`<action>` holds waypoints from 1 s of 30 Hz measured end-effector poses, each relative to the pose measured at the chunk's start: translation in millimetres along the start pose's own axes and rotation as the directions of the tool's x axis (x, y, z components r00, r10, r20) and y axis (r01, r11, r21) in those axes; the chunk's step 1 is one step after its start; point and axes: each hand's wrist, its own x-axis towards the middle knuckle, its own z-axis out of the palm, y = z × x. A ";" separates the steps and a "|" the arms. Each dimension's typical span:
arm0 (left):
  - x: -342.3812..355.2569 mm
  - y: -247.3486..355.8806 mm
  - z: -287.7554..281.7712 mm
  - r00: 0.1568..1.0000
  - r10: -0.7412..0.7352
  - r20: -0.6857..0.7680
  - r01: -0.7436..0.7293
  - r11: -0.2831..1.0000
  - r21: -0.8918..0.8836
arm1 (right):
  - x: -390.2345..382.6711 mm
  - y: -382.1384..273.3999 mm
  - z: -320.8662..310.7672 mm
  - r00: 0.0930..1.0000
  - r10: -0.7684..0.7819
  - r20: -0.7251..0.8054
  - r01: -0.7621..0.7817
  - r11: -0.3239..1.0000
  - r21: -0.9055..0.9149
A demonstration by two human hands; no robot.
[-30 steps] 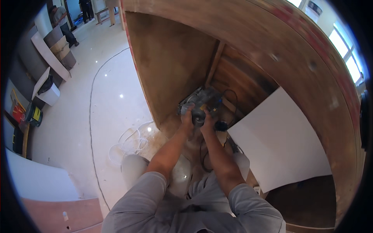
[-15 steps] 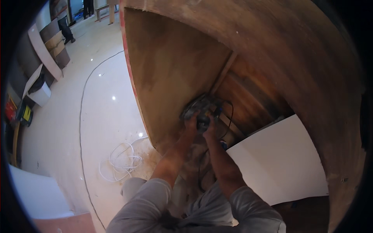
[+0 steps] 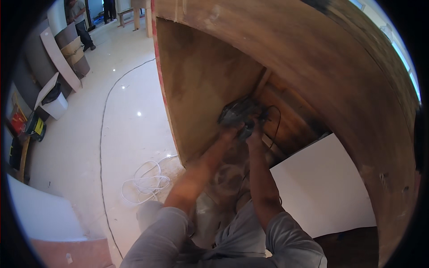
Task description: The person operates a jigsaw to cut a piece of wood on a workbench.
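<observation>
Both my hands grip a dark handheld power tool (image 3: 239,111) inside a curved wooden structure; its exact kind is hard to make out. My left hand (image 3: 232,132) is closed on the near left part of the tool. Just beside it, my right hand (image 3: 254,129) wraps the tool's near right part. The tool's far end lies against or close to the brown wooden panel (image 3: 196,85), by its inner corner. A black cord (image 3: 279,120) loops off the tool's right side. Fine dust blurs the air and floor beneath my hands.
A wide curved wooden rim (image 3: 286,58) arches over my right side. Below it leans a white board (image 3: 326,187). On the floor at left lie a coiled white cable (image 3: 145,181) and a long dark cable (image 3: 102,147). A white bin (image 3: 56,105) and a person (image 3: 80,24) are farther off.
The whole view has shifted, so the scene sits slightly to the right. Both hands stay on the power tool, which remains near the panel's inner corner; my left forearm is angled more outward.
</observation>
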 end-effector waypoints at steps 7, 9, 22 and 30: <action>-144.2 159.1 -62.4 0.839 -0.283 0.465 -0.269 0.527 0.806 | 2.5 -10.7 28.6 0.985 -0.157 -0.070 0.153 0.986 -0.061; -184.7 188.2 -87.2 0.934 0.085 0.347 -0.334 0.555 0.762 | -10.0 -23.9 35.6 0.981 -0.196 -0.001 0.196 0.979 -0.054; -140.5 180.8 -53.5 0.567 0.823 0.015 -0.609 0.407 0.681 | -13.4 -75.1 50.7 0.975 -0.186 0.119 0.192 0.980 -0.045; -148.7 191.6 -67.3 0.498 0.861 -0.106 -0.482 0.376 0.792 | -8.6 -29.8 46.6 0.975 -0.086 0.204 0.100 0.993 -0.058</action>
